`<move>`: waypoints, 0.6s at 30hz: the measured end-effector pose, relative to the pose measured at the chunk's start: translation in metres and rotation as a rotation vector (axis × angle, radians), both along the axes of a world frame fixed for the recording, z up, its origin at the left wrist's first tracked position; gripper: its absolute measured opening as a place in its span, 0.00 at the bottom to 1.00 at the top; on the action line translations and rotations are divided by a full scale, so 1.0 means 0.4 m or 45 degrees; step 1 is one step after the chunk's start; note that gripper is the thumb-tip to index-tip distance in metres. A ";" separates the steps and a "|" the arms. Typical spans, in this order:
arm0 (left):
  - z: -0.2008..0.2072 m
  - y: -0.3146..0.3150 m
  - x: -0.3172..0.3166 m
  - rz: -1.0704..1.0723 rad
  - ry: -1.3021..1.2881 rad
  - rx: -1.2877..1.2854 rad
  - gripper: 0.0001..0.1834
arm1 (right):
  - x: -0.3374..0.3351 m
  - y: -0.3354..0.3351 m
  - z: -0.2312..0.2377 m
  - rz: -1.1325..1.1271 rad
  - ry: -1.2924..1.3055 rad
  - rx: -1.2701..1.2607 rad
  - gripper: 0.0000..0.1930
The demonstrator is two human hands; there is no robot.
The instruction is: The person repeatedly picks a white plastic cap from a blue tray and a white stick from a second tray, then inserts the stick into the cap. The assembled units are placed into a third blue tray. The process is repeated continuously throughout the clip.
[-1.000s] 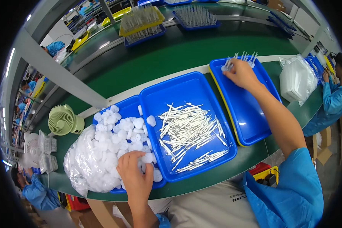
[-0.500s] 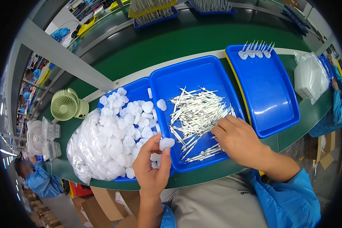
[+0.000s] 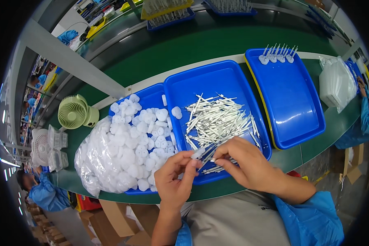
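At the left, a heap of white caps (image 3: 127, 151) is seen spilling from a clear bag (image 3: 90, 160) into the left blue tray (image 3: 151, 96). One small white cap (image 3: 198, 153) is pinched in the grip of the left hand (image 3: 174, 180), above the near rim of the middle blue tray (image 3: 217, 78). Just to its right, a thin white stick (image 3: 212, 159) is pinched by the right hand (image 3: 250, 168), its long axis aimed leftward at the cap. The two pieces are nearly touching. The right blue tray (image 3: 291, 102) carries a row of finished pieces (image 3: 279, 55).

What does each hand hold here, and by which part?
The left hand pinches a small white cap at its end. The right hand grips a thin white stick near its end.
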State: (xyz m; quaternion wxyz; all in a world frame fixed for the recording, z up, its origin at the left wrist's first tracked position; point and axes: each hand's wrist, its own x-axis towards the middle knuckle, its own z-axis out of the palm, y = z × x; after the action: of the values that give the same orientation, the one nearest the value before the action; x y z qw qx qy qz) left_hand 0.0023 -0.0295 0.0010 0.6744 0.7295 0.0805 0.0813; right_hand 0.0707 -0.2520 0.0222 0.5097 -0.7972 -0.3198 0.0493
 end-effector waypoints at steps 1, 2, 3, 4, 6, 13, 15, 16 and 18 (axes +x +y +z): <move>0.002 0.007 -0.006 -0.022 0.032 0.003 0.13 | -0.004 0.009 -0.002 -0.009 -0.047 0.042 0.12; 0.003 0.010 -0.008 -0.044 0.064 0.005 0.12 | -0.006 0.015 -0.007 -0.023 -0.060 0.062 0.11; 0.002 0.011 -0.008 -0.043 0.009 0.031 0.11 | -0.008 0.023 -0.013 -0.029 -0.073 0.084 0.11; -0.002 0.013 -0.006 -0.043 -0.046 0.057 0.10 | -0.010 0.028 -0.017 -0.037 -0.086 0.105 0.11; 0.002 0.010 0.000 -0.037 -0.090 0.044 0.09 | -0.015 0.033 -0.020 -0.078 -0.133 0.096 0.09; 0.001 -0.020 0.012 -0.053 -0.093 -0.359 0.10 | -0.020 0.025 -0.025 -0.106 -0.142 0.063 0.07; 0.001 -0.023 0.009 -0.065 -0.070 -0.402 0.10 | -0.025 0.024 -0.026 -0.113 -0.070 0.067 0.07; -0.006 -0.023 0.009 -0.070 -0.084 -0.386 0.10 | -0.028 0.024 -0.027 -0.115 -0.035 0.070 0.07; -0.016 -0.022 0.007 -0.074 -0.100 -0.365 0.11 | -0.035 0.028 -0.030 -0.149 0.005 0.107 0.07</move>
State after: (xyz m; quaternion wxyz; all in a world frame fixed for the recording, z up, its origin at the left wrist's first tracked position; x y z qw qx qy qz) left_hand 0.0051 -0.0385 -0.0053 0.7764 0.6239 0.0436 0.0780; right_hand 0.0566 -0.2408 0.0103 0.5453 -0.7923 -0.2737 0.0074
